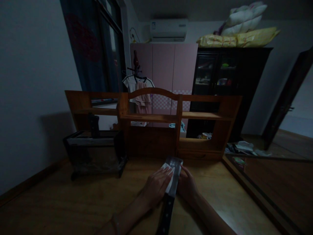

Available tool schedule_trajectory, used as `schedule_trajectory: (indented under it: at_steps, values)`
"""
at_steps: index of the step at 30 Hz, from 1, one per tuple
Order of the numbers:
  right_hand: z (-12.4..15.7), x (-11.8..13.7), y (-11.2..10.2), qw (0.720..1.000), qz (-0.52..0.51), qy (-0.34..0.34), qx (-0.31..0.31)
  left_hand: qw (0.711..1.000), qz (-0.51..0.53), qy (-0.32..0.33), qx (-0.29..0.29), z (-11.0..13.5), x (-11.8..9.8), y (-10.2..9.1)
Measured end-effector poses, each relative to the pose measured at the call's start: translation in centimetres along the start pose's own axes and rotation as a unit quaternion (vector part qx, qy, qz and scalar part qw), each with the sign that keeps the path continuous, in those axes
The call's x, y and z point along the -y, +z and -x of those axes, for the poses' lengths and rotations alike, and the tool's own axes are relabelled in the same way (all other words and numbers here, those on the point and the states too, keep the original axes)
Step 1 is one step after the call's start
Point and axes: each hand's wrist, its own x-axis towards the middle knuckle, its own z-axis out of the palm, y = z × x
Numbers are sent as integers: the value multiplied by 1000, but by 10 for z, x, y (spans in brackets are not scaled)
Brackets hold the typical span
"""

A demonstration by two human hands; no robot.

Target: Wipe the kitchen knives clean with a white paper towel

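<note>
A cleaver with a broad steel blade and a dark handle lies on the wooden desk, blade pointing away from me. My left hand lies flat on a white paper tissue that it presses onto the blade's left side, fingers stretched out. On the blade's right edge my right hand rests with fingers curled against the steel, steadying it.
A wooden shelf unit stands at the back of the desk. A dark glass tank sits at the left. Behind are a pink wardrobe, a dark cabinet with bedding on top, and a doorway at right.
</note>
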Motion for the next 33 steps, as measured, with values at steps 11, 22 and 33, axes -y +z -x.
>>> schedule_trajectory:
  at_steps: [11, 22, 33]
  values:
    - [-2, -2, -7, 1000, 2, -16, 1, 999, 14, 44, 13, 0, -5, -2]
    - [3, 3, 3, 1000, -5, -6, -21, 999, -19, 3, 33, -1, -1, 18]
    - [2, 1, 1, 1000, 13, 3, -10, 998, 7, -40, -51, -2, 1, 6]
